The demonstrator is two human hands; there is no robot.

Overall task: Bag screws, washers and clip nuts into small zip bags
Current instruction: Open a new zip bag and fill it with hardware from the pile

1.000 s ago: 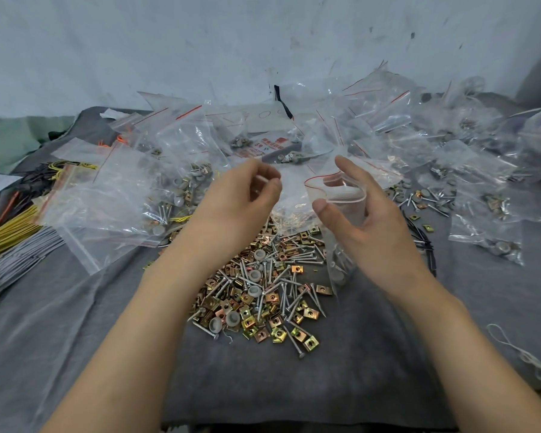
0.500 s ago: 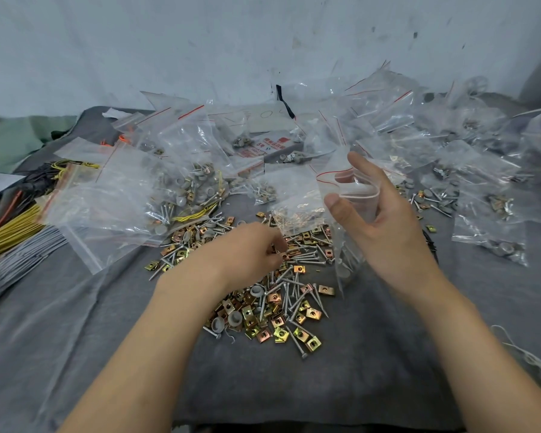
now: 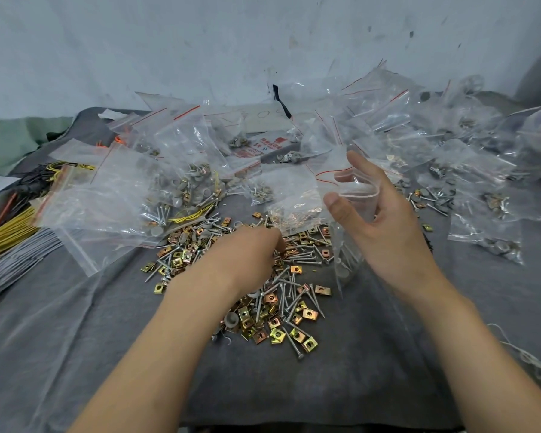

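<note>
A loose pile of silver screws, grey washers and brass-coloured clip nuts (image 3: 289, 303) lies on the grey cloth (image 3: 325, 385) in the middle. My left hand (image 3: 247, 254) is down on the far side of the pile, knuckles up and fingers curled into the parts; its fingertips are hidden. To the right and higher, my right hand (image 3: 384, 232) pinches the rim of a small clear zip bag (image 3: 355, 193) between thumb and fingers, holding its mouth open. The bag hangs down with some screws and washers in its bottom.
Several clear zip bags with red seal lines (image 3: 419, 142) are heaped along the back and right. A large bag of parts (image 3: 116, 195) lies at the left. Bundles of yellow and grey wire (image 3: 7, 232) sit at the far left. A white string (image 3: 525, 354) lies at the right.
My left hand dropped from beside the bag's mouth down to the pile and reached further into it. My right hand stayed holding the bag open, shifting slightly.
</note>
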